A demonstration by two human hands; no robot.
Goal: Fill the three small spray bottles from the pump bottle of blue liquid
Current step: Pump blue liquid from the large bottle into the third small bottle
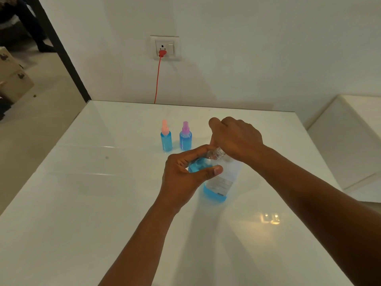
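Two small spray bottles stand capped on the white table (103,203), both holding blue liquid: one with a pink top (166,139) and one with a purple top (185,139). Nearer to me, my left hand (181,178) grips a third small bottle (199,166) with blue liquid in it. Its clear, uncapped neck tilts up to the right, under my right hand. The pump bottle (219,182) stands just right of it, with a white label and blue liquid low in its base. My right hand (235,139) curls over the pump bottle's top and hides the pump head.
A red cable (157,79) hangs from a wall socket (165,48) down behind the table's far edge. A white cabinet (350,141) stands to the right of the table. Cardboard boxes (14,79) sit on the floor at the far left.
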